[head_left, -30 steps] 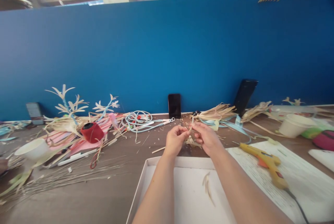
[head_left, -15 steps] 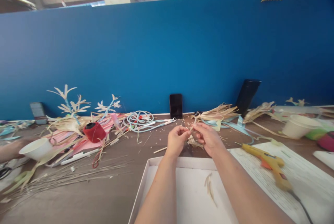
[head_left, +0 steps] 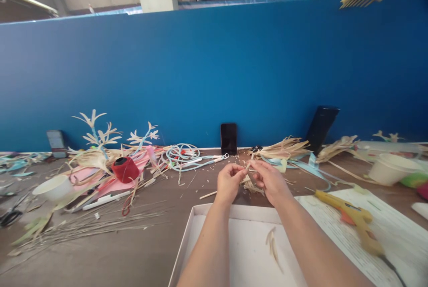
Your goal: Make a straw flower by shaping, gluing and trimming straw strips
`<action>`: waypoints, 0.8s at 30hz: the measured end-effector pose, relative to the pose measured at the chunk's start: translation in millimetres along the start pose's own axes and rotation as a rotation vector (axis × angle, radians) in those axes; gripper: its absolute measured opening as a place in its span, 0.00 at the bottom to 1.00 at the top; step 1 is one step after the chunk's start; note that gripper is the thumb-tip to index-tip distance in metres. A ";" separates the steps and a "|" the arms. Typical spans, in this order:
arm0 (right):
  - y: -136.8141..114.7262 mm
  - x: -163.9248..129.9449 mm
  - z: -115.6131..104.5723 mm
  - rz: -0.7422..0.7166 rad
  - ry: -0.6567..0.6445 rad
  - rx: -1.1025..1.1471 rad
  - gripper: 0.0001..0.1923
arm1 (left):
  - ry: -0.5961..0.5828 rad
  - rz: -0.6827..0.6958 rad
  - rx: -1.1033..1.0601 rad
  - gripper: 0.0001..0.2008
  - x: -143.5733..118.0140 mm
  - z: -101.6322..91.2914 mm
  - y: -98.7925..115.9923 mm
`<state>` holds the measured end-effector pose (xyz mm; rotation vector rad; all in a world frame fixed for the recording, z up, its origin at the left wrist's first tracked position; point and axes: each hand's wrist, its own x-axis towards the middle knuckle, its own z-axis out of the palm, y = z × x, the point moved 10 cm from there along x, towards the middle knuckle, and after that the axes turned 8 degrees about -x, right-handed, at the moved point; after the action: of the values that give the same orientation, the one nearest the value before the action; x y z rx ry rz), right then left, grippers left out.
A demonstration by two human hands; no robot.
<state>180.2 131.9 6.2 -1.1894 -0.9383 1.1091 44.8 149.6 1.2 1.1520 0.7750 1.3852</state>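
Straw strips (head_left: 250, 183), pale and dry, are being pinched between both hands just beyond the far rim of the white tray (head_left: 187, 251), above the brown desk (head_left: 133, 251). The left hand (head_left: 229, 183) is being kept curled with its fingers closed on the strips, and the right hand (head_left: 270, 180) is being kept closed on them too, close beside the left. A yellow glue gun (head_left: 356, 220) is being left lying to the right of the tray, a red thread spool (head_left: 125, 169) well to its left, and a black phone (head_left: 228, 138) is being propped against the blue wall behind it.
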 end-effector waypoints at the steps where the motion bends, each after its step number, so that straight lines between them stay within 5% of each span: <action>1: 0.0 0.4 0.5 0.001 -0.002 -0.005 0.17 | 0.002 0.004 0.002 0.10 0.2 -0.3 0.6; 7: 1.2 1.5 -4.1 0.026 0.041 -0.040 0.19 | 0.031 0.013 -0.034 0.11 0.7 -3.9 3.8; 16: 17.5 -4.2 24.3 0.054 -0.212 -0.324 0.16 | 0.137 0.034 -0.247 0.14 3.2 -18.6 2.5; 24: 7.9 -1.9 13.1 0.003 -0.034 -0.212 0.17 | 0.118 0.031 -0.283 0.14 5.1 -17.2 -1.9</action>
<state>165.9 133.1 0.4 -1.3461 -1.1017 1.0542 29.8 157.6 -4.8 0.8716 0.6216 1.5444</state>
